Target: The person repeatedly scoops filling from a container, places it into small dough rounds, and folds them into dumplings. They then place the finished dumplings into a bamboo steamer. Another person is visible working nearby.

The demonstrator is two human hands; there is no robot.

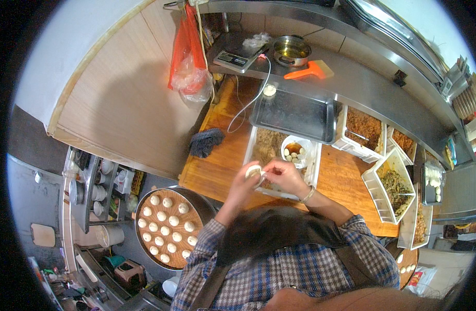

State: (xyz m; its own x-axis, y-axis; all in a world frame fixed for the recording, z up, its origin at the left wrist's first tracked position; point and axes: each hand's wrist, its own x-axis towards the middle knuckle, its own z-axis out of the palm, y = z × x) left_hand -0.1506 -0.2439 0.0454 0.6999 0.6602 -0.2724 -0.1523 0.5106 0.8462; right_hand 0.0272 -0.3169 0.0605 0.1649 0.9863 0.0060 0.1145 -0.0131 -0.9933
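My left hand [244, 184] holds a round dough wrapper [254, 171] with brownish filling in it. The fingertips of my right hand [282, 175] pinch the wrapper's right edge. Both hands are over the near part of a white plastic tub [317, 163] of brown minced filling [267, 144]. In that tub stands a white bowl [308, 145] with dark liquid and several small pale round pieces. Behind it, a dark metal baking tray [294, 114] bears one pale dough piece [269, 90] at its far left corner.
Filled buns [165, 230] sit on a round steamer [138, 217] at the left. White tubs of fillings [366, 182] line the right side. A dark cloth [207, 142] lies on the wooden table [339, 167]. A scale [232, 60], a pot [292, 50] and an orange-handled brush [310, 70] rest on the metal shelf.
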